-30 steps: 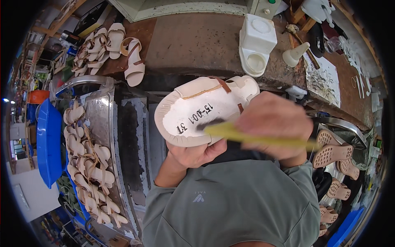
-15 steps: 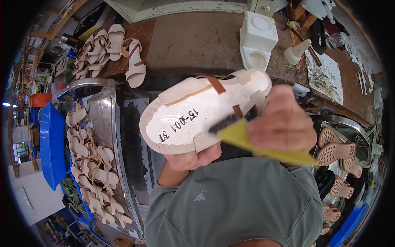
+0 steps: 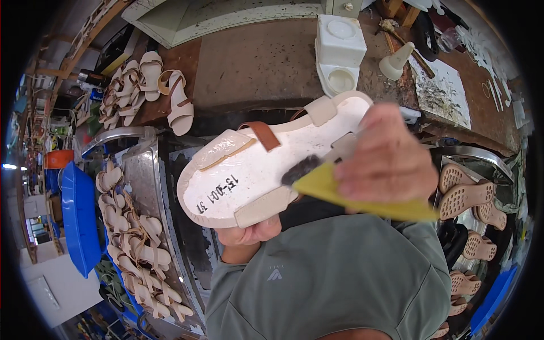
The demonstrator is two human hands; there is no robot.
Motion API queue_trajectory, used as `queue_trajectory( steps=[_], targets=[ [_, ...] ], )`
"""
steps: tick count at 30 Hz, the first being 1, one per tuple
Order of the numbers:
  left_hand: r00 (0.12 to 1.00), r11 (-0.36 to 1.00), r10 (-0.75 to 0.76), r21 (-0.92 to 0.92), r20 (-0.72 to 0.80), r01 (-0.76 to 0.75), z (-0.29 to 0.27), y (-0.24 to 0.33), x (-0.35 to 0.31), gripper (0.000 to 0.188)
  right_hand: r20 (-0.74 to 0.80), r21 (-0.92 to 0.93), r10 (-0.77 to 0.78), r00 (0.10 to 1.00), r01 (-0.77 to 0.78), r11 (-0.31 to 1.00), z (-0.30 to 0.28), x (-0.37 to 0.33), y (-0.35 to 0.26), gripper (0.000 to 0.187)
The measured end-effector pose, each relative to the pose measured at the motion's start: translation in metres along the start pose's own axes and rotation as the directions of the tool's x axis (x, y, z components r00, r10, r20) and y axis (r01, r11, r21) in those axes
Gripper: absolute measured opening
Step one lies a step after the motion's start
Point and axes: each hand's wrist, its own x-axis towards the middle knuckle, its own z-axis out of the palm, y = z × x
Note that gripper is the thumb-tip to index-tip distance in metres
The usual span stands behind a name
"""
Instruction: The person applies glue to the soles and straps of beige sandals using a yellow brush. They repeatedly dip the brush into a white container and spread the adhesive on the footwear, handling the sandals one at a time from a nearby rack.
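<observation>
Since the earlier frame, the sandal (image 3: 266, 170) has swung so its toe end points lower left and its heel end upper right, and the brush (image 3: 345, 187) has slid toward the middle of the sole.

Seen from above, the sandal is held upside down in front of the person's chest, above the near edge of the counter (image 3: 255, 62). Its pale sole faces up, with a brown strap and cream straps folded over the rim. The left hand (image 3: 252, 231) is under the sandal, fingers closed on its lower edge; only the fingertips show. The right hand (image 3: 388, 161) is closed around the yellow handle of the brush, whose dark bristles touch the sole near its centre.

On the counter beyond the sandal stand a white square container (image 3: 340, 51) and, to its right, a white cone-shaped nozzle (image 3: 396, 59). At the counter's far left lie several finished sandals (image 3: 150, 90). Left of the person, a metal tray (image 3: 141, 187) carries rows of pale sandal uppers (image 3: 130, 238), beside a blue bin (image 3: 79, 215). To the right, tan soles (image 3: 467, 195) with studded undersides lie in a stack.
</observation>
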Motion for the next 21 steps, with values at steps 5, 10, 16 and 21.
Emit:
queue_trajectory(
  steps=[5, 10, 16, 21],
  targets=[
    [1.0, 1.0, -0.005, -0.008, -0.001, 0.005, 0.002, 0.0, 0.001, 0.033, -0.17, 0.052, -0.245, 0.954, 0.257, 0.965, -0.003, -0.014, 0.007, 0.013],
    [1.0, 1.0, -0.022, -0.002, -0.014, 0.022, 0.002, 0.0, -0.001, 0.032, 0.041, 0.093, -0.322, 0.946, 0.318, 0.944, -0.009, -0.011, -0.004, 0.012],
    [0.999, 0.999, -0.033, -0.01, -0.021, 0.032, 0.001, 0.002, 0.0, 0.032, 0.041, 0.135, -0.253, 0.967, 0.245, 0.96, -0.013, -0.004, 0.003, 0.008],
    [1.0, 0.999, -0.027, -0.029, -0.011, 0.026, 0.002, 0.005, 0.002, 0.031, 0.005, 0.088, -0.209, 0.978, 0.208, 0.974, -0.014, 0.01, 0.004, 0.009]
  ],
)
